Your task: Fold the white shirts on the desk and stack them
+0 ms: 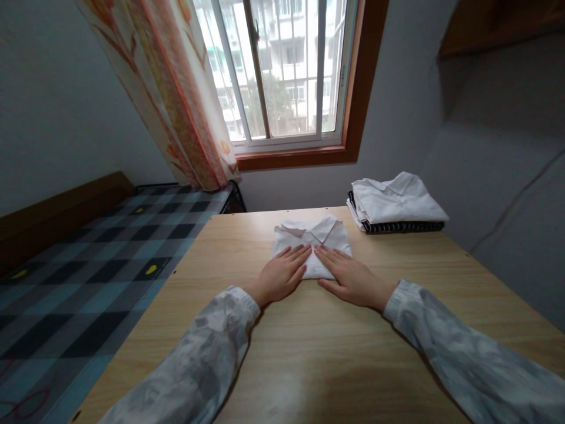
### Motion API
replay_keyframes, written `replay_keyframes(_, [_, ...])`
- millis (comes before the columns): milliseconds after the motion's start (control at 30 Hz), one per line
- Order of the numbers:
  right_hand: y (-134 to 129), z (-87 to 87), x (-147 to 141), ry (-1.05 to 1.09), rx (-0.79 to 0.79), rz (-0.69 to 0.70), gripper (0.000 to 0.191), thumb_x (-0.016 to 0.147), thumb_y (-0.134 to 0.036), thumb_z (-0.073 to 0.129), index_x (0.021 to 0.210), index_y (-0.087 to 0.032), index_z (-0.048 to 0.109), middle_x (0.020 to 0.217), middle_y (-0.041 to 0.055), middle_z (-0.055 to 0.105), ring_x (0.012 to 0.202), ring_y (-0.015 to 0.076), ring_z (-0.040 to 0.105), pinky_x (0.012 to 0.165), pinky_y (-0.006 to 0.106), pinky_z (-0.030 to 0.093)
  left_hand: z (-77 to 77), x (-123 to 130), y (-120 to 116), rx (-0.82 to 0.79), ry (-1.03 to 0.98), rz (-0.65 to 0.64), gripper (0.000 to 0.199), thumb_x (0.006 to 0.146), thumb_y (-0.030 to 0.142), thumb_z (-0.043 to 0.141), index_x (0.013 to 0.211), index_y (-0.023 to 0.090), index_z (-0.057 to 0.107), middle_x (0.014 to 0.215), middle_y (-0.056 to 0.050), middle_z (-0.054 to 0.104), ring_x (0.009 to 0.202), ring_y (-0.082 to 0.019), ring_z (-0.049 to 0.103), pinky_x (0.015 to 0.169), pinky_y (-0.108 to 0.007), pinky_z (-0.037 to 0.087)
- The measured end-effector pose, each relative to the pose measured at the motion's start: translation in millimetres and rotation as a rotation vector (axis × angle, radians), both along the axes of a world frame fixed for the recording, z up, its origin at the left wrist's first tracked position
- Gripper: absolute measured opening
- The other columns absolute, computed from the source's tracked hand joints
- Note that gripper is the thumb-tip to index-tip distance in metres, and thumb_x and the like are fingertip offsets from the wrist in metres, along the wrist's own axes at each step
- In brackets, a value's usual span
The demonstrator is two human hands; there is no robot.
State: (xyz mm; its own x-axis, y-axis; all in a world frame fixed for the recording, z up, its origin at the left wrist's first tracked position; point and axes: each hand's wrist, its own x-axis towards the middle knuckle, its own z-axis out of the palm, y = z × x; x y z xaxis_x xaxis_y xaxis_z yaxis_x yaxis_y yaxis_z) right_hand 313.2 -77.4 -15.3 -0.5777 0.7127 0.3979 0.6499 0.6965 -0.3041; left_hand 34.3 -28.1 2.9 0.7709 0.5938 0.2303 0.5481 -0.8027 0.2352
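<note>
A white collared shirt (309, 237), folded into a compact rectangle, lies on the wooden table (282, 353) with its collar toward the window. My left hand (281, 273) rests flat on the shirt's left front part, fingers stretched out. Flat on the right front part lies my right hand (351, 277), its fingertips close to those of the left. Neither hand grips the cloth. Parts of the shirt's lower half and side edges are hidden beneath the hands.
At the table's back right sits a stack of folded clothes (397, 203), white on top with a dark striped piece below. A bed with a checked sheet (110, 265) adjoins the left side. Behind are a window (282, 76) and a patterned curtain (172, 88).
</note>
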Motion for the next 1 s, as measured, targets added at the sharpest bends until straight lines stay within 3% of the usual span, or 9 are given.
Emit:
replay_keyframes(133, [6.0,-9.1,16.0,-0.061,-0.036,-0.091,0.087,0.111,-0.063,0.058,0.180,-0.016,0.034,0.181,0.0184,0.038,0.168,0.0372,0.039,0.137,0.059,0.037,1.6,-13.9,5.4,-0.041,0.069,0.079,0.066,0.119,0.055,0.034,0.178,0.027,0.039,0.184,-0.006,0.035,0.172,-0.027,0.032,0.142,-0.051,0.024])
replay_keyframes(267, [10.1,-17.6,46.6,-0.075,-0.058,-0.177,0.088,0.110,-0.070,0.054,0.178,-0.016,0.038,0.181,0.0193,0.038,0.167,0.0381,0.040,0.137,0.059,0.038,1.0,-27.2,6.6,-0.036,0.070,0.186,0.068,0.118,0.057,0.036,0.176,0.023,0.043,0.183,-0.009,0.036,0.172,-0.028,0.032,0.142,-0.051,0.025])
replay_keyframes(333, [10.6,-20.3,60.6,-0.066,-0.059,-0.192,0.084,0.112,-0.067,0.052,0.178,-0.017,0.038,0.181,0.0180,0.039,0.167,0.0366,0.040,0.136,0.059,0.038,2.5,-30.5,4.7,-0.010,0.039,0.226,0.067,0.116,0.056,0.042,0.173,0.022,0.047,0.181,-0.011,0.042,0.169,-0.030,0.039,0.140,-0.054,0.029])
replay_keyframes(433, [9.4,-17.4,69.6,-0.017,-0.007,-0.191,0.074,0.114,-0.057,0.051,0.178,-0.021,0.040,0.178,0.0156,0.045,0.165,0.0351,0.044,0.136,0.060,0.038,7.6,-30.7,2.7,0.089,-0.106,0.272,0.055,0.111,0.054,0.056,0.152,0.021,0.068,0.162,-0.013,0.067,0.151,-0.032,0.061,0.132,-0.054,0.042])
replay_keyframes(500, [9.0,-9.6,65.2,0.044,0.089,-0.196,0.068,0.114,-0.048,0.050,0.176,-0.021,0.042,0.176,0.0152,0.049,0.165,0.0345,0.045,0.136,0.061,0.037,11.9,-27.8,4.6,0.183,-0.261,0.322,0.042,0.109,0.050,0.060,0.137,0.022,0.075,0.147,-0.013,0.076,0.138,-0.032,0.070,0.125,-0.053,0.050])
replay_keyframes(567, [11.4,1.5,53.4,0.092,0.200,-0.209,0.067,0.113,-0.041,0.050,0.176,-0.020,0.041,0.177,0.0145,0.048,0.167,0.0340,0.042,0.138,0.061,0.033,15.9,-21.6,9.8,0.272,-0.384,0.346,0.040,0.110,0.045,0.059,0.140,0.023,0.072,0.150,-0.013,0.073,0.140,-0.032,0.068,0.125,-0.054,0.049])
replay_keyframes(733, [37.0,22.3,10.5,0.006,0.249,-0.192,0.075,0.109,-0.039,0.054,0.178,-0.017,0.035,0.185,0.0144,0.033,0.173,0.0339,0.028,0.142,0.060,0.022,20.5,7.4,31.1,0.322,-0.247,0.114,0.069,0.110,0.047,0.059,0.172,0.021,0.043,0.182,-0.014,0.039,0.170,-0.032,0.035,0.142,-0.056,0.025])
replay_keyframes(833, [58.1,17.7,-8.8,-0.040,0.171,-0.216,0.077,0.109,-0.042,0.053,0.178,-0.012,0.035,0.185,0.0173,0.031,0.174,0.0343,0.026,0.142,0.059,0.021,16.0,22.2,45.1,0.250,-0.130,0.085,0.076,0.112,0.054,0.054,0.178,0.021,0.035,0.187,-0.013,0.028,0.174,-0.032,0.025,0.144,-0.056,0.020])
replay_keyframes(1000, [76.4,-3.9,-14.3,-0.070,-0.002,-0.308,0.079,0.114,-0.054,0.040,0.180,-0.010,0.031,0.185,0.0185,0.031,0.174,0.0313,0.025,0.141,0.054,0.026,-0.2,24.5,64.0,0.085,-0.046,0.184,0.083,0.113,0.059,0.046,0.179,0.011,0.030,0.182,-0.021,0.036,0.171,-0.031,0.034,0.141,-0.050,0.027])
